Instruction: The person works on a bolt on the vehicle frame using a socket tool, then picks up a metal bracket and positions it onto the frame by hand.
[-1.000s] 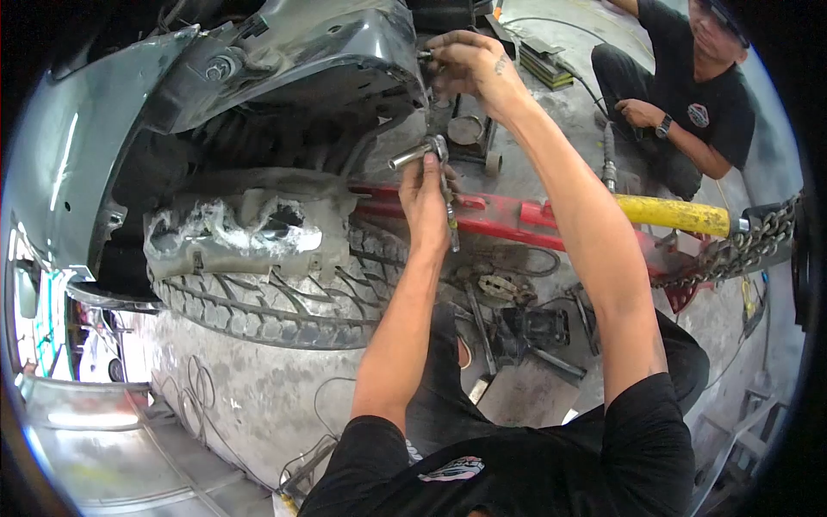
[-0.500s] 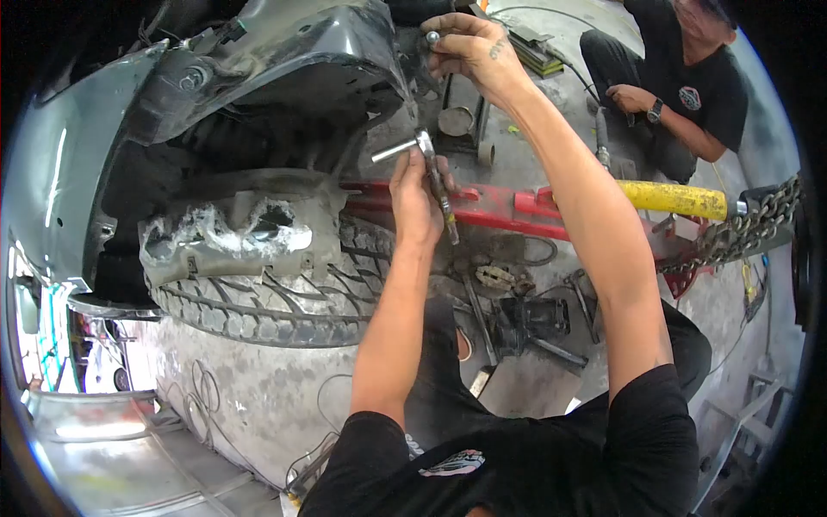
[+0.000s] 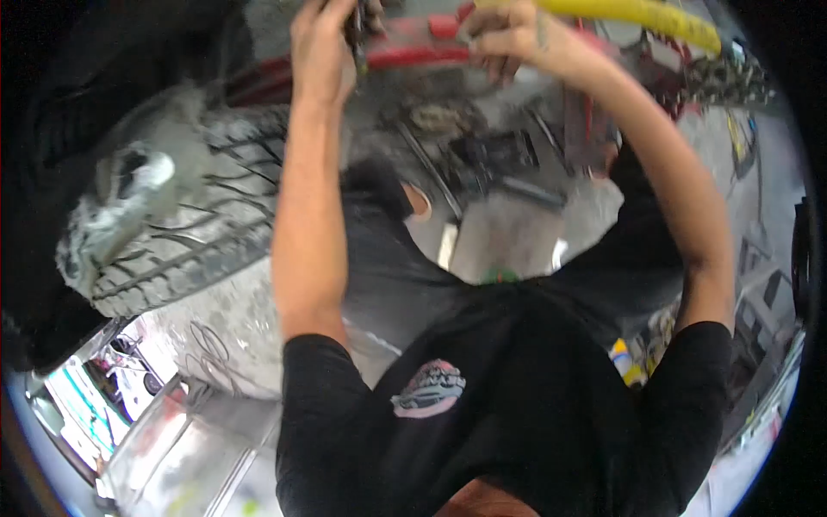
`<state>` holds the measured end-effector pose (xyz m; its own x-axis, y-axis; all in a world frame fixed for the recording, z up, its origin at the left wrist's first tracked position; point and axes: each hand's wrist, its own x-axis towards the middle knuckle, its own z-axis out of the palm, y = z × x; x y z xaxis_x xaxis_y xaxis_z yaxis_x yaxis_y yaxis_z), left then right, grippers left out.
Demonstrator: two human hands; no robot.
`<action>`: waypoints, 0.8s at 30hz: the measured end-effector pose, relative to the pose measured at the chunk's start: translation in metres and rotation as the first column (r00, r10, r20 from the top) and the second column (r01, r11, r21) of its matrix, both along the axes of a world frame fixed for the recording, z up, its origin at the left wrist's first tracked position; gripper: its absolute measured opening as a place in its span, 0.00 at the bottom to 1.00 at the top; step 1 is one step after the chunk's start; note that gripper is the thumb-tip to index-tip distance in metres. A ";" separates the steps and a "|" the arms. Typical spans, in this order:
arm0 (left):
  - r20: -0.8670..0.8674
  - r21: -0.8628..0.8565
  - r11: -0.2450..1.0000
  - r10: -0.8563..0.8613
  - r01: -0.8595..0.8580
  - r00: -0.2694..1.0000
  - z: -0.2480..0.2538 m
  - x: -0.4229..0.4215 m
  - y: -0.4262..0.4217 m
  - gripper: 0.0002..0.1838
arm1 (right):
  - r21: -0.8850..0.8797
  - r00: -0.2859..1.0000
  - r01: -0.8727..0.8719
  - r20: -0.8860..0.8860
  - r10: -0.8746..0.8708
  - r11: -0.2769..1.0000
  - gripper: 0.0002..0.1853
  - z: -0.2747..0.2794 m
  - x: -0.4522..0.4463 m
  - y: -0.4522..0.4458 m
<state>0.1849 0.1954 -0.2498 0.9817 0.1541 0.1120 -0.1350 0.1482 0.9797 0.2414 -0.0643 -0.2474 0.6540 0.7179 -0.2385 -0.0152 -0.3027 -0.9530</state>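
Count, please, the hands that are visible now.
2. The left hand is at the top edge, partly cut off; the right hand is near the yellow bar.

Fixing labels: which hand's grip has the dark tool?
Left hand, nearer the tyre, has the dark tool in its grip; right hand, by the yellow bar, shows no such tool.

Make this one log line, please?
left hand: gripping dark tool; right hand: near red bar, contents unclear; tire: picture's left side
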 end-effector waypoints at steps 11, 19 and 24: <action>-0.393 0.396 0.873 -0.118 0.284 0.912 -0.210 -0.041 -0.154 0.21 | -0.327 0.820 0.113 0.563 0.097 0.938 0.09 0.052 -0.012 -0.148; -0.555 0.587 0.661 -0.091 0.467 0.827 -0.359 -0.213 -0.251 0.22 | -0.265 0.619 0.210 0.781 0.082 0.941 0.11 0.032 0.002 -0.179; -0.781 0.474 0.526 -0.119 0.706 0.613 -0.371 -0.255 -0.260 0.23 | -0.265 0.502 0.238 0.857 0.115 0.934 0.11 0.039 -0.007 -0.172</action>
